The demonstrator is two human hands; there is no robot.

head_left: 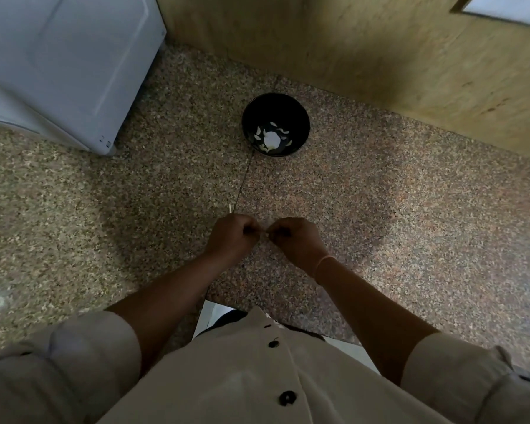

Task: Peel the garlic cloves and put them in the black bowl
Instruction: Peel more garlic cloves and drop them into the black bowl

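Observation:
A black bowl (276, 111) stands on the speckled stone counter, well beyond my hands. Inside it lie a white garlic head (271, 139) and several pale cloves or skins. My left hand (231, 235) and my right hand (294, 237) meet over the counter, fingers curled, pinching a small pale garlic clove (264, 234) between their fingertips. The clove is almost wholly hidden by the fingers. A thin pale sliver of skin (230, 208) lies just beyond my left hand.
A white appliance (62, 65) fills the back left corner. A yellowish wall (380, 47) runs along the back and right. The counter (410, 194) has a seam running from the bowl toward my hands. Its front edge is near my body.

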